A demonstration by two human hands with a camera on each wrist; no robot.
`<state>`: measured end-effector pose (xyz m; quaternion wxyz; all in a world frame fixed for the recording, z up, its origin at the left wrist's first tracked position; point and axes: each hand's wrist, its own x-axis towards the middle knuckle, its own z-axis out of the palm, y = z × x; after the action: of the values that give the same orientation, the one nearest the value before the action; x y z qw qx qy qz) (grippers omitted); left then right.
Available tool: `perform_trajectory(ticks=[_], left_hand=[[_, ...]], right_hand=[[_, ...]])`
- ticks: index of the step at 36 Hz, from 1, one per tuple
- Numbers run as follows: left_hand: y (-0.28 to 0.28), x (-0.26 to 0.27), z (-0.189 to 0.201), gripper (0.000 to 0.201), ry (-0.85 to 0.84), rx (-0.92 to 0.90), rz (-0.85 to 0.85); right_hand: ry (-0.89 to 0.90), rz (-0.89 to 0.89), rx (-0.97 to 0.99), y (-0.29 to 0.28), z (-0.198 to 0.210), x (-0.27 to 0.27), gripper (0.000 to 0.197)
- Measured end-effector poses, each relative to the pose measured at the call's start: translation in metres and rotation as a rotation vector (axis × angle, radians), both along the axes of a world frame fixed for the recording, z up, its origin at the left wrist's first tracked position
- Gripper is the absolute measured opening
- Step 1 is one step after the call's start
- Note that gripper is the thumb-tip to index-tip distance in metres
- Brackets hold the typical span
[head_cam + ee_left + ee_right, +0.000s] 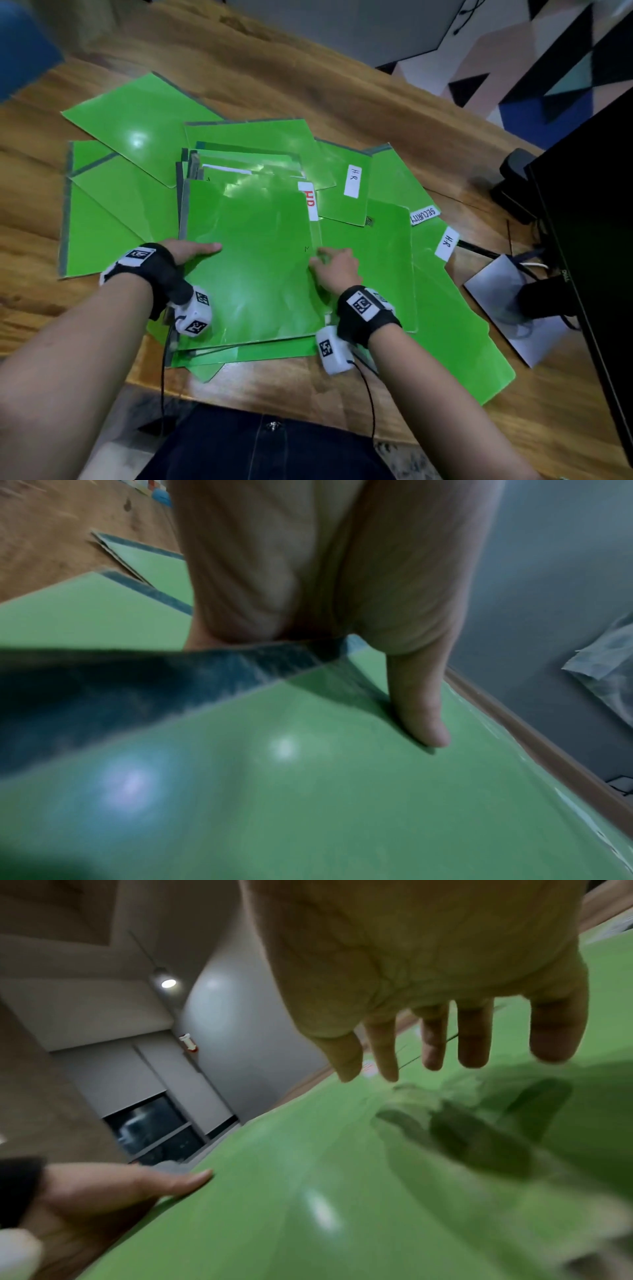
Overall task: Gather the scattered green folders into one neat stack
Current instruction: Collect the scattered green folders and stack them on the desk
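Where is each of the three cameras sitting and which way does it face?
Head: worn high, looks down at the green folders on the wooden table; shows both forearms, left hand, right hand.
Left wrist: looks along the left hand, thumb on the top folder.
Right wrist: looks along the right hand.
Shared: the right wrist view also shows the left hand.
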<state>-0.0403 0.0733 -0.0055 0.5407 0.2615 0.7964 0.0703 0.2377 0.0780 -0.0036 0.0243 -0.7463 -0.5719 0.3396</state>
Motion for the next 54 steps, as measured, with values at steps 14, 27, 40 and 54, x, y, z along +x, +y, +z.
perform_trajectory(ticks=[14,27,40,54], left_hand=[[0.000,0.005,0.009,0.094,0.079,0.012,-0.071],[0.001,0.008,0.011,0.091,0.092,0.018,-0.057],[0.001,0.009,0.008,0.089,0.087,0.051,-0.003],[0.000,0.007,0.003,0.091,0.090,0.065,-0.010]], right_hand=[[0.115,-0.830,-0.073,0.005,-0.011,0.150,0.078],[0.022,-0.620,0.114,0.042,0.066,0.117,0.032],[-0.443,-0.292,0.555,0.047,0.169,0.094,0.029],[-0.483,0.121,-0.049,0.047,0.171,0.151,0.020]])
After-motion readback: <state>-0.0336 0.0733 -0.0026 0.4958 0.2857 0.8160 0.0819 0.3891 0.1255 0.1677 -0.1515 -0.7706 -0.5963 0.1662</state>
